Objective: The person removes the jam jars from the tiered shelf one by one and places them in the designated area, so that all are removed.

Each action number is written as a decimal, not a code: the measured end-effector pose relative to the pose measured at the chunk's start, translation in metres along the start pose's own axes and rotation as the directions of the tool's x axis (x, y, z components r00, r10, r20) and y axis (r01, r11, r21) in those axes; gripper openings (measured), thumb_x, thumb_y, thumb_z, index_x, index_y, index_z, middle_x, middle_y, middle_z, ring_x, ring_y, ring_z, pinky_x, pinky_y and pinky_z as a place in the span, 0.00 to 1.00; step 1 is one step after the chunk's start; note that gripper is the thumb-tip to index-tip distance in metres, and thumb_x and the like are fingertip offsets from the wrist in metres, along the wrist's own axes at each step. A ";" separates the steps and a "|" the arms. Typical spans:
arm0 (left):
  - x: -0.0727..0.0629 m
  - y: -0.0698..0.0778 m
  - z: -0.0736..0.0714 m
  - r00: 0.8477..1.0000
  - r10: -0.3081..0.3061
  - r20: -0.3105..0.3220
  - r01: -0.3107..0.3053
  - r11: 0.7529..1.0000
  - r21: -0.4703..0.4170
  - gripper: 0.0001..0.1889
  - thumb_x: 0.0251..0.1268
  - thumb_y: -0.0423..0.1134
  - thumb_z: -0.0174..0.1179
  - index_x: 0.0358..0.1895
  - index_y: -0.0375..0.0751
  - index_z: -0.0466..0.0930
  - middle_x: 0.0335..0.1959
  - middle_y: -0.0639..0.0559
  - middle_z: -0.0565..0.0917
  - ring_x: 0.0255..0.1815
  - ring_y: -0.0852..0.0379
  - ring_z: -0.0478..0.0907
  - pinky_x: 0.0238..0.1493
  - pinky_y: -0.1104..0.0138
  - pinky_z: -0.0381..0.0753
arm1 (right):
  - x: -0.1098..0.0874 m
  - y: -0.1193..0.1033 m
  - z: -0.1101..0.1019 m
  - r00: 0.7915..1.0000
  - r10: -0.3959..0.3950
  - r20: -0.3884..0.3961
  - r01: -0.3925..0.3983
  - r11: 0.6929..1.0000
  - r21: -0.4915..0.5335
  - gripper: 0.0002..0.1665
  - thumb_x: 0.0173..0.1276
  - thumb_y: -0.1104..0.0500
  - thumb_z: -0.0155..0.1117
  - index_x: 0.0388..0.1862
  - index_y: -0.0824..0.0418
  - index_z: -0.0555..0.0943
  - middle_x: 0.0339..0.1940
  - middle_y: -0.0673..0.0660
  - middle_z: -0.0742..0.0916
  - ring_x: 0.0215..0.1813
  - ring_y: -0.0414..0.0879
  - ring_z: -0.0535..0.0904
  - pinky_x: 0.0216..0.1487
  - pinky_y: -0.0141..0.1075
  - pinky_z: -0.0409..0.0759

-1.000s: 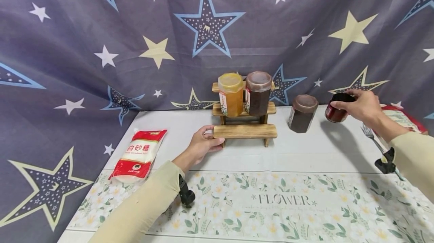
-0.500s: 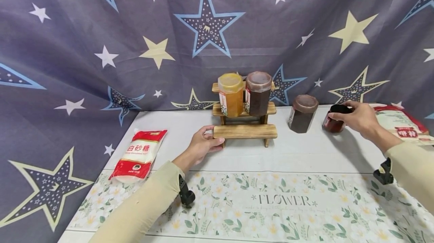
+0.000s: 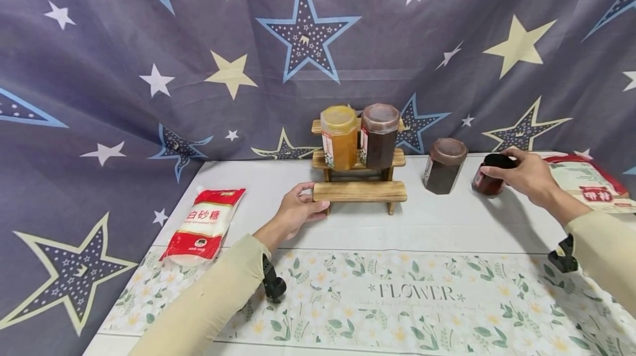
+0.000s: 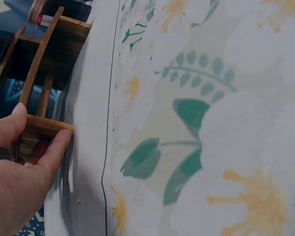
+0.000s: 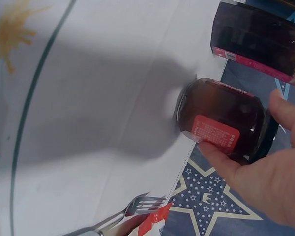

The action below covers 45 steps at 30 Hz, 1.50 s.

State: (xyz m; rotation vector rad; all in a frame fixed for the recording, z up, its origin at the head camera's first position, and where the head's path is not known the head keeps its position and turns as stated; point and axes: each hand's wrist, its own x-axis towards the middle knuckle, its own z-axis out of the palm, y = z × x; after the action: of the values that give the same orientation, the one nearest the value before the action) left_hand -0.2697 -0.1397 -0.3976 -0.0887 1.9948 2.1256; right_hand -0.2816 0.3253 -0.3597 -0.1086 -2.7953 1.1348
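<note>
My left hand [image 3: 296, 211] pinches the left end of the lowest step of a small wooden tiered stand [image 3: 360, 192]; in the left wrist view thumb and fingers sit on either side of that board. On the stand's middle step are an amber jar [image 3: 340, 146] and a dark jar [image 3: 379, 147], both with film-like covers. Over at the right, my right hand [image 3: 531, 176] grips a dark red jar [image 5: 221, 115] with a black lid around its upper part. The jar stands upright at the tabletop. To its left is another dark jar [image 3: 444, 171] with a brownish cover.
A red and white bag of sugar [image 3: 201, 223] lies at the left. Behind my right hand is a red and cream package [image 3: 591, 182]. A fork [image 5: 137, 206] lies near it in the right wrist view. A star-patterned curtain [image 3: 278, 52] hangs behind the table.
My right hand has lowered the dark red jar to the tabletop over the first half second, and has stayed there since. My left hand has kept its place on the stand.
</note>
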 end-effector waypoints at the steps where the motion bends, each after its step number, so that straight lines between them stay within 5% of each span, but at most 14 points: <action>1: 0.000 0.000 0.000 1.000 0.000 0.000 0.000 1.000 -0.001 0.33 0.58 0.22 0.63 0.66 0.39 0.64 0.51 0.32 0.78 0.45 0.38 0.83 0.52 0.51 0.84 | 0.000 0.000 0.000 1.000 -0.001 0.002 0.001 1.000 0.003 0.45 0.62 0.41 0.67 0.65 0.71 0.66 0.54 0.77 0.74 0.48 0.62 0.71 0.25 0.25 0.74; 10: 0.000 0.000 0.000 1.000 -0.009 -0.002 0.009 1.000 -0.005 0.32 0.58 0.22 0.64 0.66 0.40 0.64 0.49 0.34 0.79 0.47 0.36 0.82 0.51 0.52 0.84 | 0.001 0.002 0.000 1.000 -0.019 0.008 0.019 1.000 -0.004 0.45 0.63 0.40 0.67 0.65 0.71 0.65 0.54 0.77 0.74 0.48 0.62 0.71 0.27 0.26 0.73; 14: 0.000 0.001 0.000 1.000 -0.016 -0.001 0.016 1.000 0.004 0.32 0.58 0.22 0.64 0.66 0.40 0.64 0.50 0.34 0.79 0.48 0.36 0.81 0.52 0.52 0.84 | 0.001 -0.001 -0.002 1.000 -0.011 0.022 0.012 0.999 -0.043 0.53 0.63 0.38 0.65 0.71 0.72 0.58 0.60 0.81 0.70 0.55 0.70 0.68 0.43 0.46 0.80; 18: -0.001 0.002 0.000 1.000 -0.020 -0.008 0.020 1.000 0.014 0.32 0.58 0.22 0.64 0.66 0.40 0.64 0.50 0.34 0.79 0.47 0.37 0.82 0.51 0.52 0.84 | 0.003 -0.011 -0.010 0.998 -0.056 -0.023 0.054 0.995 -0.088 0.57 0.63 0.39 0.65 0.74 0.73 0.51 0.63 0.83 0.65 0.61 0.76 0.63 0.57 0.67 0.67; 25: 0.001 0.001 0.000 1.000 -0.009 -0.011 0.009 1.000 0.015 0.32 0.58 0.22 0.63 0.66 0.40 0.64 0.50 0.34 0.79 0.43 0.40 0.84 0.51 0.52 0.84 | 0.011 -0.039 -0.020 0.977 -0.171 -0.128 0.154 0.978 -0.138 0.53 0.62 0.39 0.66 0.72 0.71 0.57 0.62 0.79 0.69 0.52 0.71 0.69 0.52 0.65 0.68; 32: 0.001 0.000 0.001 1.000 -0.012 -0.013 0.012 1.000 0.016 0.32 0.58 0.21 0.63 0.66 0.40 0.64 0.50 0.34 0.79 0.44 0.39 0.83 0.51 0.52 0.84 | 0.008 -0.068 -0.014 0.973 -0.225 -0.053 0.218 0.970 -0.110 0.57 0.61 0.42 0.69 0.73 0.73 0.53 0.67 0.78 0.64 0.62 0.73 0.66 0.56 0.65 0.69; 45: 0.000 0.002 0.002 1.000 -0.011 -0.015 0.011 1.000 0.016 0.33 0.58 0.22 0.64 0.66 0.40 0.64 0.51 0.34 0.79 0.45 0.38 0.83 0.51 0.51 0.84 | -0.004 -0.133 0.006 0.955 -0.296 0.023 0.289 0.944 0.156 0.56 0.59 0.49 0.73 0.78 0.56 0.51 0.73 0.68 0.63 0.70 0.65 0.62 0.65 0.63 0.68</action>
State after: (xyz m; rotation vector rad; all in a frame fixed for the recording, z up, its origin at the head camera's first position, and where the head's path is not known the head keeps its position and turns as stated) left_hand -0.2697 -0.1379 -0.3956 -0.1129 2.0144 2.1082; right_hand -0.2816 0.2255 -0.2713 0.3407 -2.6330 1.2782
